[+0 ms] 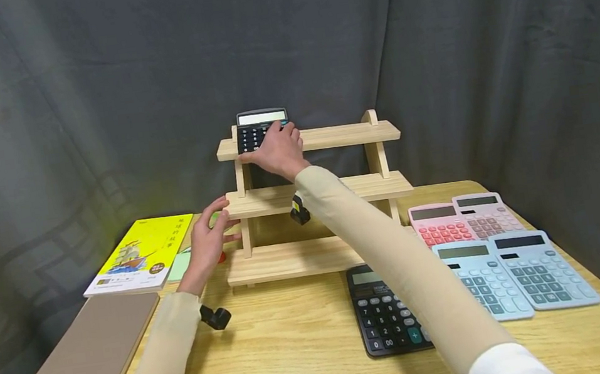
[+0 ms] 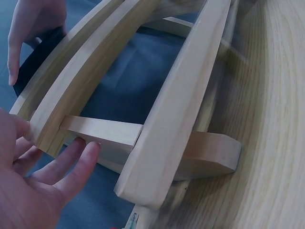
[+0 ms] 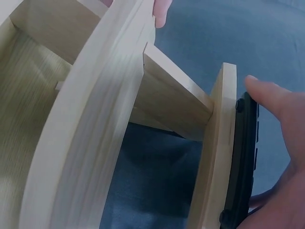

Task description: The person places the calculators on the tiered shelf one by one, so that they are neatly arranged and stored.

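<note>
- Grey drapery backs a wooden table (image 1: 297,339).
- Three-tier wooden rack (image 1: 347,135) stands at 12 o'clock on the table.
- Black calculator (image 1: 260,118) sits on the rack's top shelf, left end, tilted back.
- Right hand (image 1: 275,150) rests over the black calculator's keys, thumb and fingers gripping its edges.
- Left hand (image 1: 207,240), fingers spread and relaxed, touches the rack's left end at the middle shelf.
- At 3 o'clock: pink calculators (image 1: 460,219), blue calculators (image 1: 513,276); second black calculator (image 1: 379,312) at 6 o'clock.
- At 9 o'clock: yellow book (image 1: 140,252), brown notebook (image 1: 81,364).
</note>
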Action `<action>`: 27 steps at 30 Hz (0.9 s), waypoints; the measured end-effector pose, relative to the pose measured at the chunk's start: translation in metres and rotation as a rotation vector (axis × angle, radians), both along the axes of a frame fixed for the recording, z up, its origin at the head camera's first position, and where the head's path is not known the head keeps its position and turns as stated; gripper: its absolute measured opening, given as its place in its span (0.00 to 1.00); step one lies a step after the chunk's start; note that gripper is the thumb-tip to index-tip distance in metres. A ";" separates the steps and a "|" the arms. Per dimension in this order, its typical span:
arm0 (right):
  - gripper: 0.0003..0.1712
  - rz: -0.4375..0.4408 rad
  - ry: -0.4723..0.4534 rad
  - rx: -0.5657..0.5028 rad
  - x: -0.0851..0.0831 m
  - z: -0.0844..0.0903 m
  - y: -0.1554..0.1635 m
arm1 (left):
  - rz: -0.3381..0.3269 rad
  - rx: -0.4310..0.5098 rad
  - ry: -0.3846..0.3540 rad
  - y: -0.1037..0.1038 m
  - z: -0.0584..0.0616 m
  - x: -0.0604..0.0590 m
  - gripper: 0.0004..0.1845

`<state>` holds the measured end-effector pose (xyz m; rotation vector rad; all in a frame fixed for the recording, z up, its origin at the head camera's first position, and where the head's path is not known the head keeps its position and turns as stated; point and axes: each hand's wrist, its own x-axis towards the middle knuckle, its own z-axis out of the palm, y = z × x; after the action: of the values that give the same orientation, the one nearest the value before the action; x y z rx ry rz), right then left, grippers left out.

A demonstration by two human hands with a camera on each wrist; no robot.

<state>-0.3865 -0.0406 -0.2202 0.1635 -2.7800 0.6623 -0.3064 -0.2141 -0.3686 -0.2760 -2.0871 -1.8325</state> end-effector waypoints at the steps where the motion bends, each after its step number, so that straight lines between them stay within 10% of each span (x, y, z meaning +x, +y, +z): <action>1: 0.72 0.003 0.004 -0.004 0.000 -0.001 0.000 | -0.004 0.002 0.000 0.000 0.000 0.000 0.23; 13: 0.72 0.106 0.062 -0.046 0.020 -0.004 0.022 | -0.018 0.021 0.001 0.000 -0.001 -0.001 0.24; 27: 0.70 0.195 0.084 -0.116 0.082 -0.032 0.098 | -0.002 -0.008 0.002 0.002 0.000 -0.003 0.23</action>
<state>-0.3046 0.0573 -0.2522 0.4322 -2.6581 0.8404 -0.3097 -0.2125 -0.3686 -0.2816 -2.0945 -1.8247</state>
